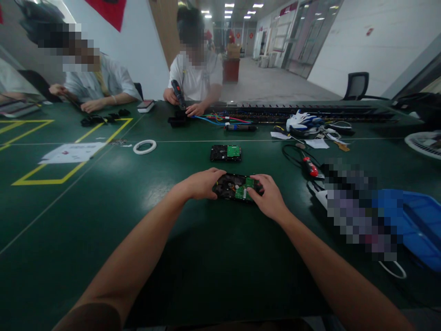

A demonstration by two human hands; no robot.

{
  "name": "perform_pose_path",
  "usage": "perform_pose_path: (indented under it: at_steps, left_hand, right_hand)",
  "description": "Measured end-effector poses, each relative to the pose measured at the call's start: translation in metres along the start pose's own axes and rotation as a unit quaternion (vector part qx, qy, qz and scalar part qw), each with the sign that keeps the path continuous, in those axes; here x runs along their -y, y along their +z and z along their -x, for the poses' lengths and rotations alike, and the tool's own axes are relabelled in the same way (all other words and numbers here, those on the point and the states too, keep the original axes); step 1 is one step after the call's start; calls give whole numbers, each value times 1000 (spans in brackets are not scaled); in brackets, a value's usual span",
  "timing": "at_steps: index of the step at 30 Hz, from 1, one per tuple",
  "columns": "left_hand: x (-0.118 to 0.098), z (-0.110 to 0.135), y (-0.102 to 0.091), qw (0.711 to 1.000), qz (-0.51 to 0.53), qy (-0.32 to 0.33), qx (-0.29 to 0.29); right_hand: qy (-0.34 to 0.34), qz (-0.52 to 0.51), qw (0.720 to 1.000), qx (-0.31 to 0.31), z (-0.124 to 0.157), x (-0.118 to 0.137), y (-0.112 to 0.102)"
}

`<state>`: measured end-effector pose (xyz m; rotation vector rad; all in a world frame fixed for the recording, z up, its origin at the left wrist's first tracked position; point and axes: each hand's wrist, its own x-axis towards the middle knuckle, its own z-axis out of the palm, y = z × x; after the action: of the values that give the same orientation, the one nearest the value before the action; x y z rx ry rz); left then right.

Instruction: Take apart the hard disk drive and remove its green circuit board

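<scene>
A black hard drive with a green circuit board lies face up on the green table in front of me. My left hand curls around its left end. Over the right end, my right hand has its fingers closed on the edge by the circuit board. A second hard drive of the same kind lies a little farther away, untouched.
A red-handled screwdriver and black cables lie to the right, near a blue tray. A white tape ring and papers sit to the left. Two people work at the far side, one holding a power screwdriver.
</scene>
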<state>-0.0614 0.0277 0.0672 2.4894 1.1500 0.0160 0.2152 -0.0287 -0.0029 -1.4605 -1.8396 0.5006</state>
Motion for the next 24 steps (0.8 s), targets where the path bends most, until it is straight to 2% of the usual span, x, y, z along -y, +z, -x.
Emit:
perform_pose_path:
  at_steps: [3,8,13,17,21,24]
  left_hand:
    - [-4,7,-10,1000,12,-6,-22]
    - [-19,16,-28,984,63,4,-164]
    - [-27,14,-32,967,114,36,-224]
    - [-25,9,-28,930,215,54,-292]
    - [-27,4,-24,895,313,98,-302]
    - [-29,-1,-21,870,353,106,-327]
  right_hand:
    - [40,-14,999,-2,0,-3,1]
    - [59,-23,998,10,-2,-7,2]
    - [57,-25,998,6,-2,-8,3]
    - [48,-12,999,5,-2,-7,4]
    - [49,-4,999,9,-3,-6,5]
    - [49,-2,999,8,-3,-7,5]
